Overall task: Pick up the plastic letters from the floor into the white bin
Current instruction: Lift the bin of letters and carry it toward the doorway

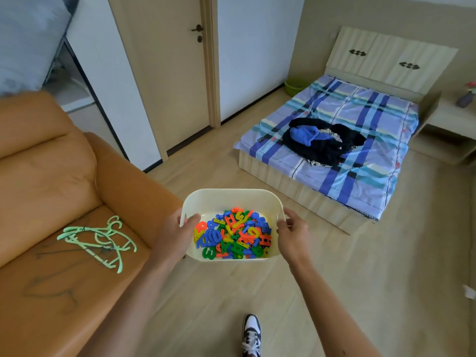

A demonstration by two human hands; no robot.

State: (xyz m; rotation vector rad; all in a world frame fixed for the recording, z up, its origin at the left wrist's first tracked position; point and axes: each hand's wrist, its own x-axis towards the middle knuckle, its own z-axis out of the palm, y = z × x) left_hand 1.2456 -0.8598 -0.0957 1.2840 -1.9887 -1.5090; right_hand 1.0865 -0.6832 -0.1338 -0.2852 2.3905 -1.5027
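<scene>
The white bin (231,199) is held up in the air in front of me, above the wooden floor. Several plastic letters (233,237) in red, blue, green, yellow and orange lie piled inside it. My left hand (175,233) grips the bin's left rim, thumb hooked over the edge. My right hand (291,233) grips the right rim the same way. No loose letters show on the floor in this view.
An orange sofa (51,189) stands at the left with green hangers (100,240) on its seat. A bed (334,150) with a striped sheet and dark clothes (322,141) lies ahead right. A closed door (175,73) is ahead. My shoe (252,336) shows below.
</scene>
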